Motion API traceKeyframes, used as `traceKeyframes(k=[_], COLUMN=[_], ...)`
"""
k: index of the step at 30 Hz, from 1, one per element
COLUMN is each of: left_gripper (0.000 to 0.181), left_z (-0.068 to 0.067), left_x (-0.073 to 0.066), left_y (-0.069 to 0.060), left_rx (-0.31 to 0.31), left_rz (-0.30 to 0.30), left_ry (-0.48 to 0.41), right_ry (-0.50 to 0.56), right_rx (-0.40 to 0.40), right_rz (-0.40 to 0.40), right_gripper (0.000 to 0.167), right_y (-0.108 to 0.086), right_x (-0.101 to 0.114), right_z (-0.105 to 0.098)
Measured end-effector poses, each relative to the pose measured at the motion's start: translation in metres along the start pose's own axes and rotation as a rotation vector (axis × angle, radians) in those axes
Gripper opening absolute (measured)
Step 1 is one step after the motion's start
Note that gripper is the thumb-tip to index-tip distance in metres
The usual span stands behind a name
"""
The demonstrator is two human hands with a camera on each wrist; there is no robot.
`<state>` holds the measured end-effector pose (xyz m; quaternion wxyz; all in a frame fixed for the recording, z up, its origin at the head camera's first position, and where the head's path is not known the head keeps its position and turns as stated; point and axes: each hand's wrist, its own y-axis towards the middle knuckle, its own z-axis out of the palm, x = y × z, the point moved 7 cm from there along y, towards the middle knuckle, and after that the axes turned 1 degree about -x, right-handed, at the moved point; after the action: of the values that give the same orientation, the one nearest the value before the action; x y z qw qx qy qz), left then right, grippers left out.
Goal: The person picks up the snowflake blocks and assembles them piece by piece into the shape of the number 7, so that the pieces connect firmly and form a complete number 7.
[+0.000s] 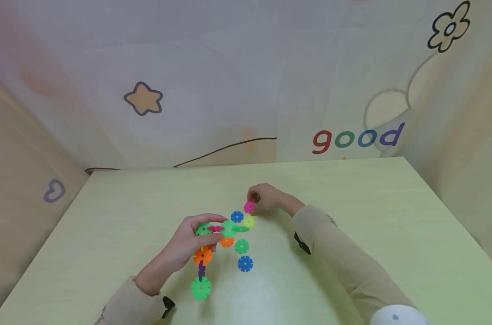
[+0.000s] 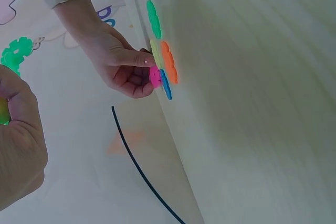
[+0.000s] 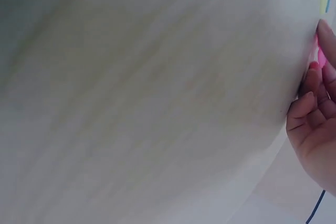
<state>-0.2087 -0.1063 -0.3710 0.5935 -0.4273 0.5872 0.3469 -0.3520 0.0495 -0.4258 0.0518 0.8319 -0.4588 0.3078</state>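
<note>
A: Starting closest to you, what hangs at the near end of your chain of linked snowflake discs (image 1: 228, 229)?

B: A green end disc (image 1: 200, 288), then a purple disc (image 1: 201, 271) edge-on and an orange link disc (image 1: 202, 257); you have the chain raised above the table (image 1: 331, 198)

A: How does your left hand (image 1: 189, 234) grip it?

B: Your thumb and fingers close round its upper part, where a pink link disc (image 1: 215, 229) sits between two green ones

A: And beside it, on the tabletop?

B: Going away from you, a near blue disc (image 1: 245, 263), a loose green disc (image 1: 241, 246), a loose orange disc (image 1: 227, 243) partly covered by the chain, a yellow disc (image 1: 249, 221) and a far blue disc (image 1: 237, 216)

A: Your right hand (image 1: 267, 197)?

B: It is just beyond them, thumb and finger pinching a bright pink disc (image 1: 249, 207) beside the yellow one; you cannot tell whether that disc touches the table

A: Farthest from you?

B: A printed backdrop (image 1: 213, 90), with an orange star (image 1: 143, 98) on your left and "good" lettering (image 1: 357, 138) on your right
</note>
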Motion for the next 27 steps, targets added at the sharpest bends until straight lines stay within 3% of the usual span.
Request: traceKeyframes(k=[7, 14, 27], left_gripper=[0.039, 0.038, 0.044], left_z=[-0.002, -0.004, -0.004], left_x=[0.000, -0.001, -0.001], left_y=[0.000, 0.001, 0.003], left_rx=[-0.005, -0.026, -0.006], left_rz=[0.000, -0.021, 0.014], left_ry=[-0.004, -0.001, -0.025], right_ry=[0.064, 0.156, 0.353], right_rx=[-0.018, -0.004, -0.017], right_rz=[-0.006, -0.012, 0.015], right_gripper=[0.016, 0.032, 0.033], right_y=[-0.006, -0.015, -0.037], right_x=[0.000, 0.002, 0.007], right_z=[-0.005, -0.005, -0.011])
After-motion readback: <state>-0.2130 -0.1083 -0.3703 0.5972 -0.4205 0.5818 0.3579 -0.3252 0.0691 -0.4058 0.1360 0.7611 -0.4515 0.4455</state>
